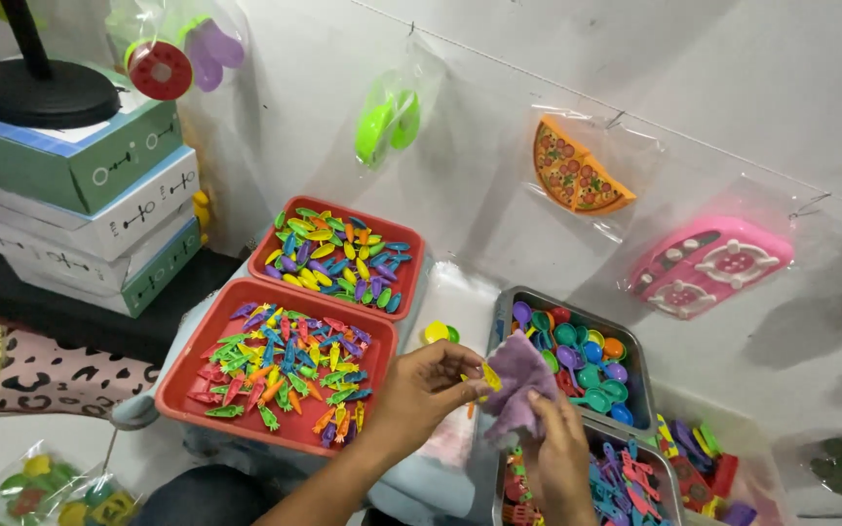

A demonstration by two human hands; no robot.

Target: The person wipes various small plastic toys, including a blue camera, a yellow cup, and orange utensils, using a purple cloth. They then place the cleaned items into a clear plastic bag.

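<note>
My left hand (419,390) pinches a small yellow toy piece (490,376) between thumb and fingertips, just right of the near red tray (190,365). My right hand (559,456) holds a crumpled purple cloth (518,382) that touches the yellow piece. Both hands hover between the red trays and the metal trays. The near red tray holds several small coloured plastic pieces.
A second red tray (411,263) behind holds more coloured pieces. A grey metal tray (635,343) has toy spoons and cups; another metal tray (669,469) sits in front. Bagged toys hang on the wall: a pizza (577,173), a pink stove (708,265), green plates (387,122). Stacked boxes (80,205) stand left.
</note>
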